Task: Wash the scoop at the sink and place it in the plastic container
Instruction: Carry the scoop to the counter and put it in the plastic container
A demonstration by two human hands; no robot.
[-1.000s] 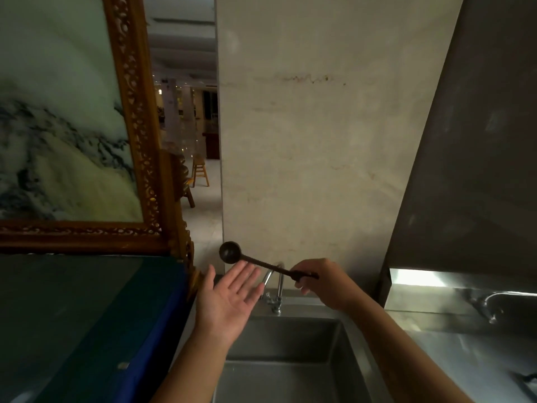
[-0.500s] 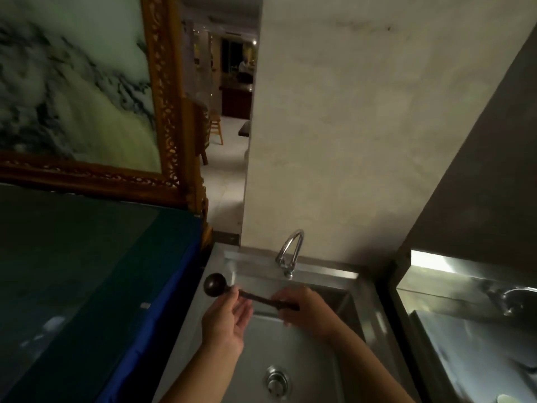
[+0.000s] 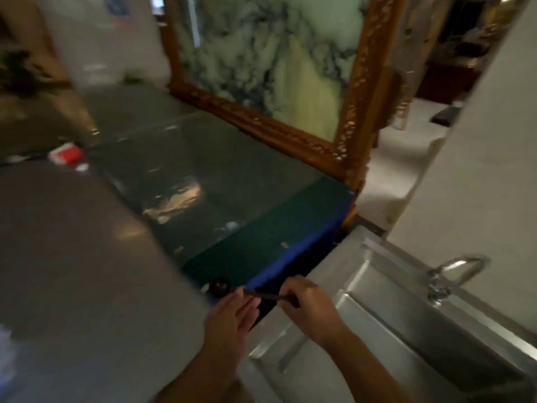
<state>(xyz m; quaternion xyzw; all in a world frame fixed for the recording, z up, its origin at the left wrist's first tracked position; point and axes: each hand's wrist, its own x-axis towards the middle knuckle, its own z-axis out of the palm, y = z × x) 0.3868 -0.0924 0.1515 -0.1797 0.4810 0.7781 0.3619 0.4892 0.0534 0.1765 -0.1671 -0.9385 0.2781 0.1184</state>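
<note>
The dark scoop [image 3: 220, 286] has a round bowl and a thin straight handle, held level above the gap between the table and the sink. My right hand [image 3: 308, 305] is shut on the end of the handle. My left hand [image 3: 232, 315] lies open, palm up, under the handle just behind the bowl, fingertips touching it. The steel sink [image 3: 377, 324] lies at the right, with its curved tap [image 3: 447, 274] at the back. No plastic container shows in this blurred view.
A glass-topped table [image 3: 180, 181] with a blue edge stands left of the sink. A gilt-framed marble picture [image 3: 276, 62] leans at its back. A red and white packet [image 3: 65, 154] lies at the far left. A pale wall [image 3: 479, 158] rises behind the sink.
The view has swung left from the sink toward the table. Both hands and the scoop have moved left off the basin to the sink's left edge; the grip is unchanged.
</note>
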